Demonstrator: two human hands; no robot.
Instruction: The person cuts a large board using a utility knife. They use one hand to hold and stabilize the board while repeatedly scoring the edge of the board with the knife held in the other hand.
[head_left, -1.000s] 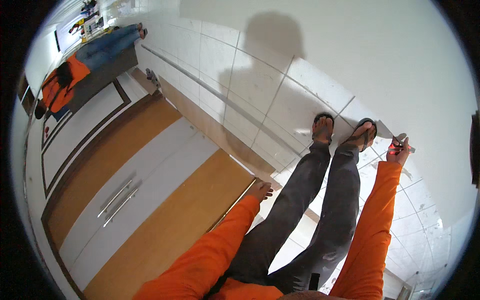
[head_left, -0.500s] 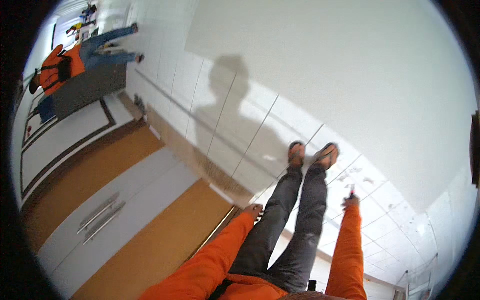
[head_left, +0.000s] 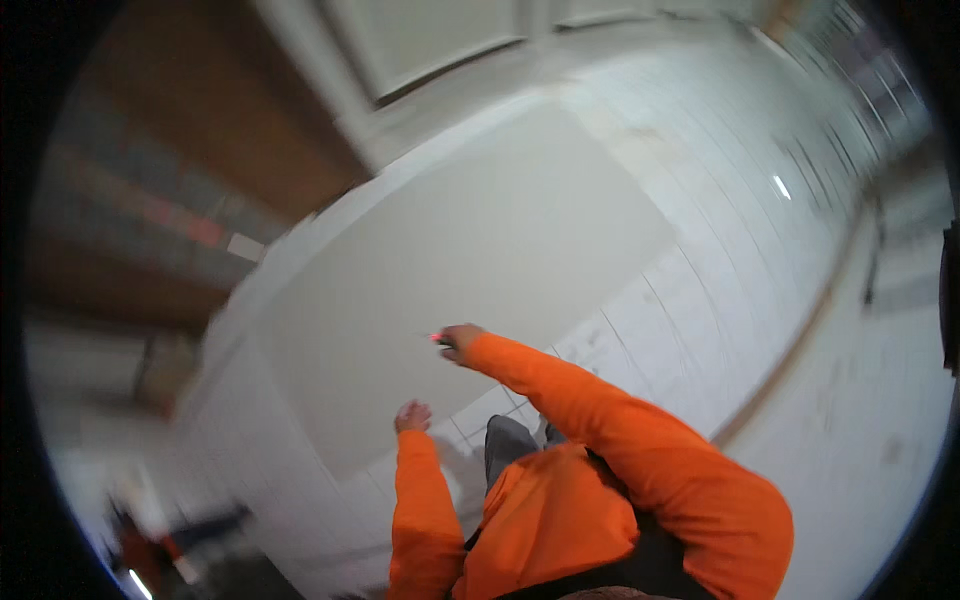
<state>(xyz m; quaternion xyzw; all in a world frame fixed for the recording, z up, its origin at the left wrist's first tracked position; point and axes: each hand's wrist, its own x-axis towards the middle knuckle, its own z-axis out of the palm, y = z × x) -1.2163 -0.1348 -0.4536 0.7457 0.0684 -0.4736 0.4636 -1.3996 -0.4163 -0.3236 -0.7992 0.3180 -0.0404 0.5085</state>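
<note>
A large pale rectangular sheet (head_left: 480,240) lies flat on the white tiled floor in front of me. My right hand (head_left: 460,344) reaches out above it, closed round a small slim tool (head_left: 437,339) with a pinkish-red part and a thin tip that points left. Blur and the fingers hide the tool's exact kind. Lower and to the left, my left hand (head_left: 412,416) is held over the sheet's near edge, its fingers loosely apart and nothing visible in them. Both sleeves are orange, and a grey trouser knee shows between the arms.
White floor tiles (head_left: 640,330) surround the sheet. A brown and grey panelled front (head_left: 210,110) runs along the left, with framed pale panels (head_left: 430,45) at the far side. A blurred person (head_left: 150,550) is at the lower left. A brown edge strip (head_left: 790,360) runs on the right.
My view has swung round and down over the sheet, blurring the surroundings. Both arms now extend forward above it, the right one still with the small tool. My feet are out of sight.
</note>
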